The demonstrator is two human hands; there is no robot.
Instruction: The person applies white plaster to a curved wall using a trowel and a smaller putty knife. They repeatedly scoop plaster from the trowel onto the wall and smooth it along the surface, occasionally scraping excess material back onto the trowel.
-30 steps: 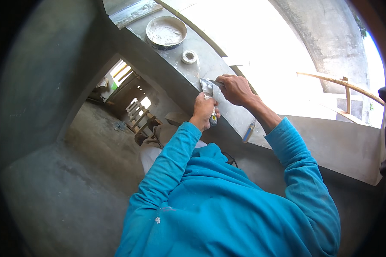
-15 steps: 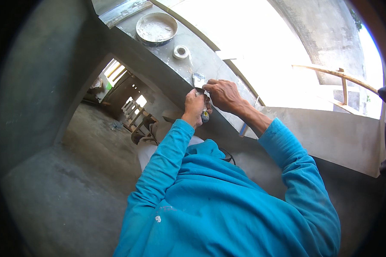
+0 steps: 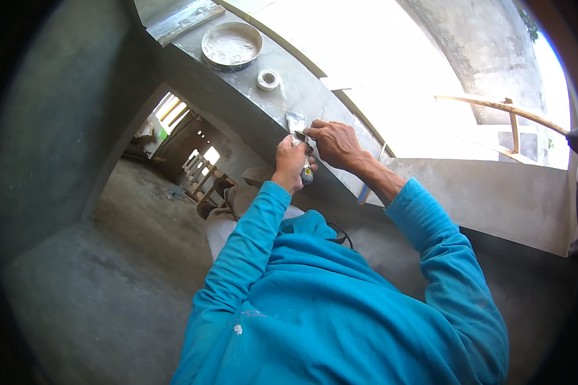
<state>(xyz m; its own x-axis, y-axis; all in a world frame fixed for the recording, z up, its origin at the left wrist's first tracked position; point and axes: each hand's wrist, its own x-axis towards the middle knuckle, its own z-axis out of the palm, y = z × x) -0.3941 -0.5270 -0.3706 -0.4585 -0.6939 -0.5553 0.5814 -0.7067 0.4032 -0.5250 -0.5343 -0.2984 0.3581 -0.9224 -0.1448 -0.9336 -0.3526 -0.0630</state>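
Below the ledge's far middle, my left hand is closed around the handle of a putty knife. Its broad metal blade, smeared with white, points up and away from me, and the dark handle end with a yellow mark sticks out under the fingers. My right hand comes in from the right with its fingers pinched together at the base of the blade. Whatever thin thing may be between those fingertips is too small to make out. Both hands are close together over the front edge of the grey ledge.
Farther along the ledge stand a round pan of white paste and a white tape roll. A whitish board lies at the far left end. A blue-edged strip leans at the ledge's front, right of my hands. Wooden poles stand outside.
The view has shifted very slightly. Both hands keep their hold at the putty knife, and the blade is tilted a little differently.
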